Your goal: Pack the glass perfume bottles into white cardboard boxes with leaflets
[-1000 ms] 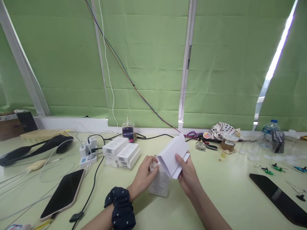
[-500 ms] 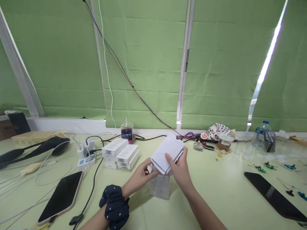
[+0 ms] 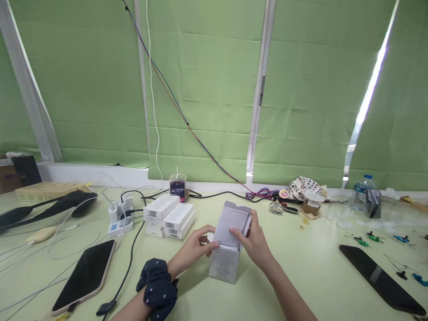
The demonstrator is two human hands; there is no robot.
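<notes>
An upright white printed carton (image 3: 224,266) stands on the table in front of me. A plain white cardboard insert (image 3: 227,227) with a notched top edge rises out of its open top, tilted slightly to the right. Closed round the carton's left side at the rim is my left hand (image 3: 194,247), its thumb at the insert's lower edge. My right hand (image 3: 257,240) grips the insert from the right, thumb flat on its front and fingers behind. The carton's inside is hidden.
Stacked white boxes (image 3: 179,217) sit left of centre, near a power strip (image 3: 120,227) and cables. A phone (image 3: 85,276) lies at left, a black slab (image 3: 379,281) at right. Small coloured parts (image 3: 374,236), a cup (image 3: 312,203) and a bottle (image 3: 364,189) are on the right.
The insert has gone from a strong rightward tilt to nearly upright, in line with the carton. Its notched top edge shows now. Both hands keep their grip.
</notes>
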